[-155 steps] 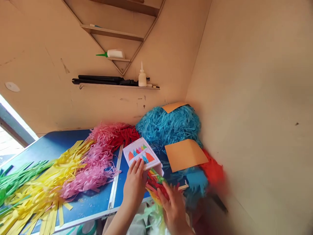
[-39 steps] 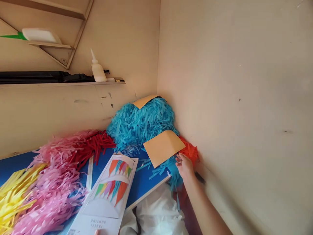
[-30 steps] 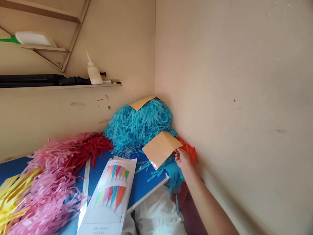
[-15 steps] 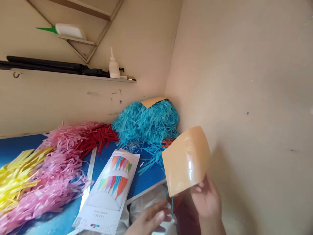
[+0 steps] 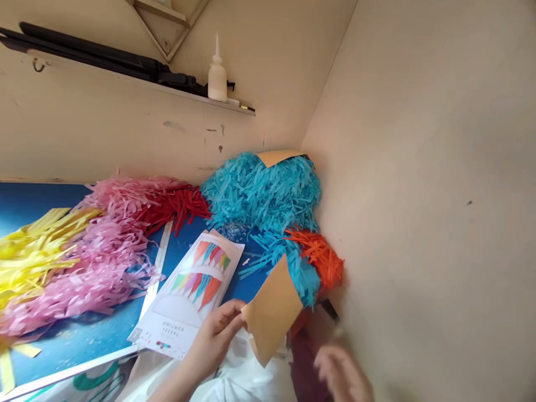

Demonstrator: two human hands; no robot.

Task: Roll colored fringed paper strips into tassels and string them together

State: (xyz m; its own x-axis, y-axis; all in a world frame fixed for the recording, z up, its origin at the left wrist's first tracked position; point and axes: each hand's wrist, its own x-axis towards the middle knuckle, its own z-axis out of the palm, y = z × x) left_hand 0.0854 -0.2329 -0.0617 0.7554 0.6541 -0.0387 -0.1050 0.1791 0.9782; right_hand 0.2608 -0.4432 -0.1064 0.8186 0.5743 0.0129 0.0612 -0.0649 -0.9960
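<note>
My left hand [image 5: 220,329] pinches the left corner of a tan sheet [image 5: 274,312] of paper or thin card, which tilts over the table's front edge. To the right of the sheet, my right hand [image 5: 341,371] is apart from it and smeared by motion, so its fingers are hard to read. Just left of the sheet lies a printed tassel bunting packet [image 5: 188,301]. Beyond it are loose blue tissue tassels [image 5: 299,271] and orange tassels [image 5: 320,257].
A big blue tassel heap [image 5: 263,192] fills the corner, topped by another tan sheet [image 5: 280,157]. Red [image 5: 180,209], pink [image 5: 100,262] and yellow [image 5: 42,248] tassels spread across the blue table [image 5: 84,357]. Above, a shelf [image 5: 125,81] holds a white nozzle bottle [image 5: 218,78].
The tan sheet has passed from my right hand to my left and sits lower and further left. My right hand has let go and moved down. The view has shifted.
</note>
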